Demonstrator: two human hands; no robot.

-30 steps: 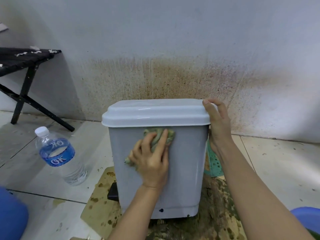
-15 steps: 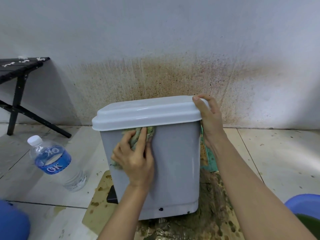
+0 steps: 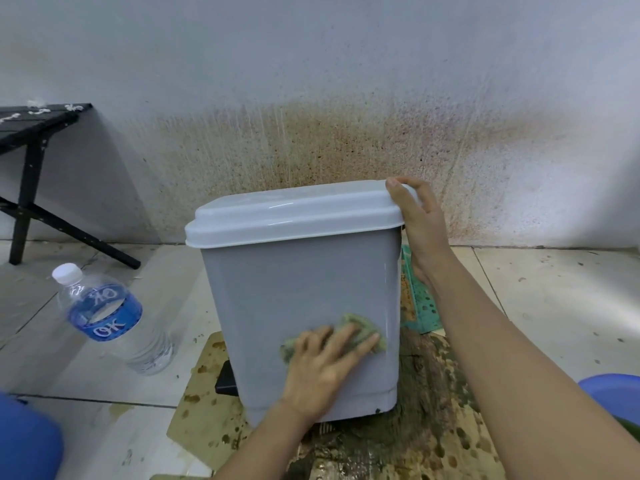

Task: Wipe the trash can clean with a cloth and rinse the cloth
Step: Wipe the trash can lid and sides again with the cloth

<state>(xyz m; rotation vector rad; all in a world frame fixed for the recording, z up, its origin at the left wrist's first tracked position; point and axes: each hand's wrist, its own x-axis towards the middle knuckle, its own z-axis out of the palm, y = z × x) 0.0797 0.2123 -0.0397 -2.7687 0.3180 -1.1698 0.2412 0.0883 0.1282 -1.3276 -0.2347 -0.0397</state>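
Note:
A grey trash can (image 3: 277, 292) with a pale lid (image 3: 294, 209) stands tilted on dirty cardboard in front of a stained wall. My left hand (image 3: 322, 368) lies flat with straight fingers on the can's near face, low and to the right, pressing a green cloth (image 3: 360, 329) against it. The cloth peeks out above and left of my fingers. My right hand (image 3: 420, 220) grips the lid's right corner, with the thumb on top and the fingers behind the can. A black pedal (image 3: 227, 379) sticks out at the can's lower left.
A water bottle (image 3: 104, 313) with a blue label stands on the tiles to the left. A black folding stand (image 3: 31, 161) is at the far left by the wall. A blue basin (image 3: 613, 389) sits at the right edge and a blue object (image 3: 27, 441) at the bottom left.
My left hand has slid the cloth from under the lid's rim down and right to the lower part of the can's face. The right hand stays on the lid corner.

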